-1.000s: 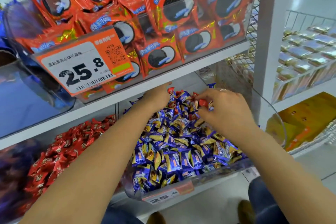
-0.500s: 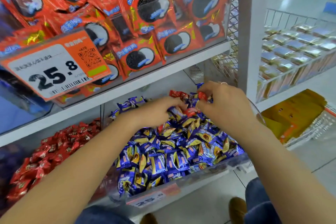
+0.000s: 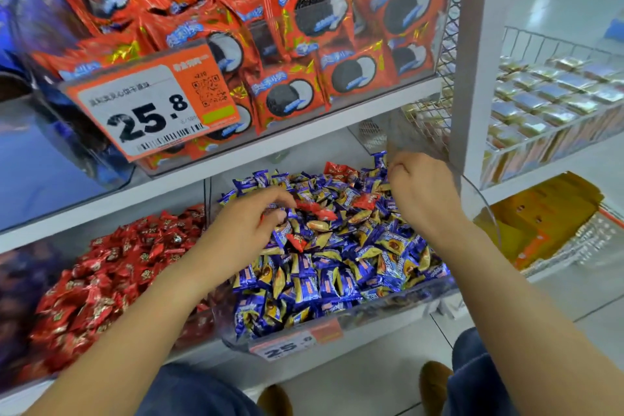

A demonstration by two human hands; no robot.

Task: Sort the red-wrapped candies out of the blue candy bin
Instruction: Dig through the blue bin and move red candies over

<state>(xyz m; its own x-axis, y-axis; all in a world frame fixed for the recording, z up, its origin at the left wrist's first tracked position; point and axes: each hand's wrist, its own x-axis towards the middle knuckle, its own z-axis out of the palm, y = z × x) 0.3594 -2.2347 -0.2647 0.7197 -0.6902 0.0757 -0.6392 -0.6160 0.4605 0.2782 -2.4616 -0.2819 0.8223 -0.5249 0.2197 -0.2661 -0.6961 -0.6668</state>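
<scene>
Far left, lower shelf: clear plastic bin heaped with red-wrapped candies (image 3: 111, 267), sitting just beside the blue candy bin. Above it, upper shelf: orange and white price tag reading 25.8 (image 3: 152, 108) on the front of a clear bin full of orange-red packs of sandwich cookies (image 3: 304, 27).

Left hand (image 3: 246, 223) reaches in over the left rear part of the clear plastic bin of blue and gold wrapped candies (image 3: 337, 324). Fingers curled down onto the pile, tips bunched on a red-wrapped candy (image 3: 312, 207) that lies among the blue ones; looks like a pinch, but the blur at the fingertips makes the grip hard to confirm. Forearm crosses the divider between the two bins.

More red strays in the blue pile: one small red candy (image 3: 297, 242) just below the left hand's fingers, one red candy (image 3: 366, 202) between the two hands, one red wrapper (image 3: 339, 168) at the back of the pile near the rear wall.

Right hand (image 3: 422, 192) is over the right rear of the blue bin, knuckles up, fingers curled tight and turned away from the camera; cannot tell whether it holds anything. Ring (image 3: 398, 165) visible on one finger.

Right of the white shelf upright (image 3: 472, 61): wire basket of silver-wrapped square packs (image 3: 547, 94), yellow and orange packs (image 3: 547, 223) on the shelf below. Bottom edge: blue trouser knees and brown shoes (image 3: 435, 382) on grey floor tile.
</scene>
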